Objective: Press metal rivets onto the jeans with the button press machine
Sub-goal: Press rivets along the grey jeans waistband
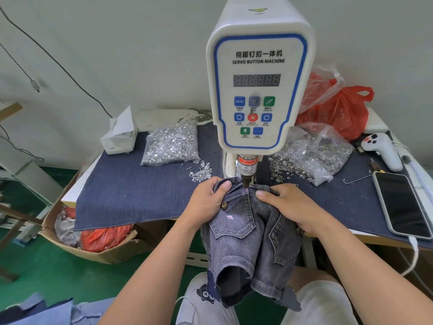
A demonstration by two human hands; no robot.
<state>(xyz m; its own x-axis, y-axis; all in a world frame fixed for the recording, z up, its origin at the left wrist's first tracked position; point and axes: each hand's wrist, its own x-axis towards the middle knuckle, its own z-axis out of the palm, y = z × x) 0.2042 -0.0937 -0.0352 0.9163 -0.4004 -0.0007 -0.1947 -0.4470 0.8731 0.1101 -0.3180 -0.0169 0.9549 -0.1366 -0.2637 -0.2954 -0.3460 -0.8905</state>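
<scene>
Both hands (pixel 206 198) on jeans (pixel 246 233), waistband twd press (pixel 246 178).

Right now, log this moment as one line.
left hand grips jeans | right hand grips jeans | waistband under press head | rivet not yet pressed

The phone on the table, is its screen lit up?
No, the phone lies face up at the table's right edge with a dark, blank screen.
</scene>
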